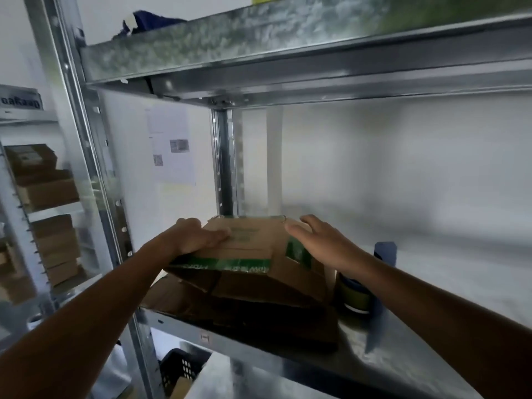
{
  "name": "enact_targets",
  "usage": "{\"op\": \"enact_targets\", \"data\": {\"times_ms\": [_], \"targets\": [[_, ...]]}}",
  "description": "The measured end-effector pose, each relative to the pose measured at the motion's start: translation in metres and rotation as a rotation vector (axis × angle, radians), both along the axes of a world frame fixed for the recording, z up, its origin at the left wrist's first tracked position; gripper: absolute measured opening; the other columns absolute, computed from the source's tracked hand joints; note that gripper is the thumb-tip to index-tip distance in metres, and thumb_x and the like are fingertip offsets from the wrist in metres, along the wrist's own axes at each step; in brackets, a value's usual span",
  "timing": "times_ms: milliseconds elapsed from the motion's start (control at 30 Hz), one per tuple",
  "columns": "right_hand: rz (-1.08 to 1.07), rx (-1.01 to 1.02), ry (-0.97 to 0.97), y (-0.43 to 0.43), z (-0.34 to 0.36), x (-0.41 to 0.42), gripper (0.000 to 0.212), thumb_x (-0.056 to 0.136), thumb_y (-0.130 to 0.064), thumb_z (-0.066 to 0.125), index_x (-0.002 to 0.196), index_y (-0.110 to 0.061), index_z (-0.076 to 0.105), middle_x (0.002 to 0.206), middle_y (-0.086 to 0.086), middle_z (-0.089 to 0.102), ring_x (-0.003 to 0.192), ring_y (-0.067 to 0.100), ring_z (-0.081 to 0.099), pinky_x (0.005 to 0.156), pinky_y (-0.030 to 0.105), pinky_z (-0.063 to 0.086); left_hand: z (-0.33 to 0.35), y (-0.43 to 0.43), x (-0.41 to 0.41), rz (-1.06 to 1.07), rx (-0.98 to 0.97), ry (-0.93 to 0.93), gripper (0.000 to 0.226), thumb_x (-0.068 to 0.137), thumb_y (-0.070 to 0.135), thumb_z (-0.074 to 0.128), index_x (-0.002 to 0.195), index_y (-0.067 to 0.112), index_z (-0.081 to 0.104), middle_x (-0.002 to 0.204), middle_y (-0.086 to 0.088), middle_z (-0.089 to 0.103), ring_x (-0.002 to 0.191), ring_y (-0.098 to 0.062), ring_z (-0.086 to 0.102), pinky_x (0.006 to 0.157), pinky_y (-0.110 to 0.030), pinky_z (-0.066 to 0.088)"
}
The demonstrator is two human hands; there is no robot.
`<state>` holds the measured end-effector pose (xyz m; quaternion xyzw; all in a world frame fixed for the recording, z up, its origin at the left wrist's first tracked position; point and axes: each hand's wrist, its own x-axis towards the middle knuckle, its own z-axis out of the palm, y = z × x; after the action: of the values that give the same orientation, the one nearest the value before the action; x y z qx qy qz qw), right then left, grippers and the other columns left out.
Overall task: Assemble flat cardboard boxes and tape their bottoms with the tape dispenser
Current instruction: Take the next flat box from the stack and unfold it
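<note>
Right hand (322, 243): its wrist is covering part of the tape dispenser (355, 295), which is blurring out. Print on the green tape band (230, 264) across the flat cardboard box (250, 240) is smearing and unreadable. Left hand (195, 236): its thumb is hiding past the box's left edge. Far wall papers (171, 145) and left shelf boxes (46, 191) are blurring. The near shelf is partly hiding the black crate (178, 367).

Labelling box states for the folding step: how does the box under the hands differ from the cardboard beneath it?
The taped box carries green tape along its near edge and right side; the cardboard pile below shows none. The taped box sits tilted on top with the left hand and right hand resting on it; the pile lies flat on the shelf, no hand on it. Both are brown cardboard.
</note>
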<state>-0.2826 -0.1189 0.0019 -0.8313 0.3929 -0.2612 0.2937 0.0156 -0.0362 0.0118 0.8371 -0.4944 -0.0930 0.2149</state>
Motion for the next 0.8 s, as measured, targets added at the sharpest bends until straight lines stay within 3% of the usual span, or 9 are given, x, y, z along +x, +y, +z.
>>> {"op": "enact_targets", "data": {"times_ms": [100,167,200,267,333,433,533,700,800], "targets": [[-0.003,-0.011,-0.041,0.002,0.0,0.003,0.099,0.072,-0.093,0.033,0.153,-0.035,0.031,0.134,-0.005,0.058,0.088,-0.006,0.052,0.068,0.018,0.033,0.013,0.011,-0.003,-0.025,-0.073,0.274,0.072,0.068,0.078,0.074,0.103,0.015,0.068,0.095,-0.005,0.077,0.074,-0.02,0.077,0.072,-0.031,0.058],[-0.001,-0.011,-0.105,0.002,0.001,0.007,0.1,0.072,-0.093,0.039,0.153,-0.035,0.031,0.144,-0.009,0.051,0.099,-0.001,0.054,0.071,0.019,0.038,0.021,0.016,-0.008,-0.045,-0.117,0.423,0.066,0.066,0.068,0.082,0.105,0.018,0.066,0.092,-0.005,0.078,0.074,-0.021,0.078,0.069,-0.031,0.06],[0.007,-0.008,-0.157,0.004,0.002,0.008,0.096,0.075,-0.089,0.044,0.153,-0.034,0.032,0.141,-0.017,0.053,0.103,0.001,0.057,0.071,0.019,0.042,0.023,0.017,-0.011,-0.061,-0.137,0.487,0.066,0.066,0.064,0.084,0.11,0.019,0.062,0.097,-0.007,0.077,0.079,-0.024,0.078,0.07,-0.032,0.06],[0.035,-0.008,-0.28,0.006,0.005,0.01,0.082,0.085,-0.073,0.057,0.152,-0.032,0.036,0.113,-0.036,0.065,0.092,-0.005,0.066,0.063,0.012,0.048,0.03,0.021,-0.019,-0.098,-0.183,0.619,0.068,0.068,0.056,0.085,0.118,0.021,0.055,0.105,-0.011,0.074,0.08,-0.026,0.078,0.063,-0.033,0.06],[0.045,0.006,-0.372,0.008,0.011,0.01,0.072,0.09,-0.058,0.066,0.15,-0.033,0.036,0.1,-0.033,0.068,0.085,-0.008,0.068,0.062,0.009,0.05,0.035,0.025,-0.027,-0.142,-0.238,0.752,0.071,0.068,0.05,0.086,0.122,0.022,0.049,0.108,-0.013,0.073,0.077,-0.025,0.078,0.057,-0.031,0.06],[0.073,0.087,-0.535,0.012,0.028,0.006,0.077,0.08,-0.054,0.072,0.147,-0.033,0.04,0.118,-0.012,0.066,0.093,0.004,0.072,0.071,0.022,0.059,0.039,0.03,-0.038,-0.218,-0.329,0.926,0.077,0.063,0.05,0.088,0.123,0.026,0.047,0.106,-0.014,0.074,0.081,-0.028,0.078,0.059,-0.035,0.061],[0.112,0.145,-0.625,0.02,0.047,-0.005,0.068,0.075,-0.051,0.071,0.137,-0.044,0.045,0.124,-0.002,0.064,0.097,0.01,0.072,0.076,0.031,0.061,0.039,0.029,-0.047,-0.264,-0.408,1.084,0.079,0.06,0.055,0.089,0.121,0.022,0.05,0.107,-0.012,0.074,0.081,-0.026,0.077,0.063,-0.038,0.06],[0.107,0.078,-0.647,0.025,0.064,-0.032,0.074,0.073,-0.052,0.072,0.141,-0.053,0.042,0.135,-0.006,0.056,0.113,0.012,0.065,0.09,0.036,0.058,0.038,0.014,-0.059,-0.431,-0.434,1.275,0.074,0.068,0.06,0.089,0.129,0.039,0.052,0.121,-0.014,0.073,0.107,-0.037,0.072,0.081,-0.052,0.06],[0.148,0.028,-0.631,0.028,0.068,-0.055,0.068,0.08,-0.05,0.074,0.138,-0.06,0.041,0.14,-0.013,0.05,0.113,0.003,0.064,0.081,0.027,0.059,0.05,-0.005,-0.078,-0.494,-0.547,1.225,0.066,0.082,0.044,0.078,0.141,0.03,0.052,0.111,-0.01,0.077,0.098,-0.031,0.076,0.073,-0.041,0.062]]}}
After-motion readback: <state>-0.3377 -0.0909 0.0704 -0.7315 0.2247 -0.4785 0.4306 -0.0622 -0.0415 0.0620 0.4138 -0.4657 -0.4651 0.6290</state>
